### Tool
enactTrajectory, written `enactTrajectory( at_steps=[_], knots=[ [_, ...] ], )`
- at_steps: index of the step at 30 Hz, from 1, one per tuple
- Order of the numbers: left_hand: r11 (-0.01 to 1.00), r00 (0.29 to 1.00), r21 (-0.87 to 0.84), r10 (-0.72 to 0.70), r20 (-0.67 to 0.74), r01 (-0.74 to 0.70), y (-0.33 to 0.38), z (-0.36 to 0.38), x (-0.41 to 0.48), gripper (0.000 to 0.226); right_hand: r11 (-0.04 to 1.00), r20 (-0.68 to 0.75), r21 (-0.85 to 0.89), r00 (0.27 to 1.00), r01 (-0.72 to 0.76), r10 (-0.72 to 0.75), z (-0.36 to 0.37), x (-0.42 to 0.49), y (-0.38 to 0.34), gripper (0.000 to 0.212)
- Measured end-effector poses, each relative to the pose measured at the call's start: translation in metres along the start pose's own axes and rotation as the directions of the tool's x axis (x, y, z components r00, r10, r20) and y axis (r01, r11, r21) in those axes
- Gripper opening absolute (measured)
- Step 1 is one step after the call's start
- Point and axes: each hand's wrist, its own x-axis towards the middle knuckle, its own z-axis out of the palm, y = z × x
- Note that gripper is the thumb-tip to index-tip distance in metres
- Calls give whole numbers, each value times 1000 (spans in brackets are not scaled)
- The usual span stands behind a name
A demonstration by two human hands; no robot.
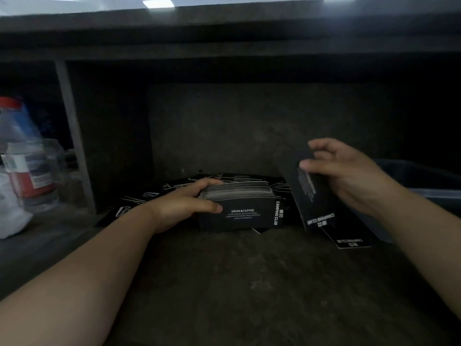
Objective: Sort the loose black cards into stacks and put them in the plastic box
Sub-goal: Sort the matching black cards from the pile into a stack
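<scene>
I'm watching the dark worn tabletop point(249, 283), with the grey plastic box point(434, 193) sitting at far right. My left hand point(182, 208) is gripping the thick stack of black printed cards point(244, 211) at centre. My right hand point(349, 176) is pinching a thin black card bundle point(311, 196) just right of it.

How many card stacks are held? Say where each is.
2: a thick stack in the left hand, centre; a thin stack in the right hand. Others may be hidden.
</scene>
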Motion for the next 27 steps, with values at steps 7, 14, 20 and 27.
enactTrajectory(
  at_steps=[7, 14, 20, 27],
  knots=[
    [997, 1000, 78, 4, -16, -3, 2, 2, -4, 72, 413, 235, -908, 902, 71, 362, 3, -4, 19, 37],
    [996, 999, 91, 1, -35, 2, 5, 4, -6, 72, 545, 216, -839, 924, 10, 316, 15, -5, 20, 44],
    [996, 999, 92, 9, -42, -5, 6, 6, -4, 61, 428, -84, -888, 974, -169, 210, 5, -3, 2, 46],
    [996, 998, 85, 25, -52, -21, 3, 6, -4, 66, -59, -290, -952, 816, -302, 500, 13, -17, -5, 77]
  ],
)
